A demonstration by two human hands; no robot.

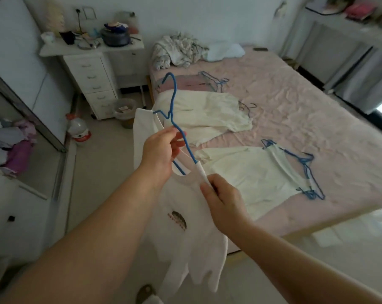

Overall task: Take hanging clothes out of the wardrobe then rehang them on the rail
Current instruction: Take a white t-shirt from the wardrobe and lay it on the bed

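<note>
Wardrobe (21, 88): at the far left edge, its sliding door partly open, with a heap of purple and pale clothes (12, 145) piled low inside.
Tabletop (91, 46): white, against the back wall left of the bed, over a stack of drawers; it carries a dark pot (115, 37), a cup and small clutter.
Floor items: a clear bottle with a red cap (79, 128) and a small bin (124, 111) stand on the pale floor near the drawers.
Left hand (159, 154): raised at centre, fingers closed around the wire of a blue hanger (174, 99) just below its hook, which tilts up and to the left.
White T-shirt (192, 227): hanging from that blue hanger in front of the person, with a small dark print on the chest; its hem drops toward the floor.
Right hand (225, 200): just below and right of the left, pinching the white-tipped end of the hanger together with the shirt's shoulder fabric.
Bed (306, 106): pink sheet, filling the right half of the view, a crumpled blanket (176, 49) at its head.
On the bed: one cream garment (207, 115) lies spread mid-bed, a second cream garment (251, 172) nearer, with blue hangers (308, 170) tangled at its right edge; more bare hangers lie near the pillow end.
</note>
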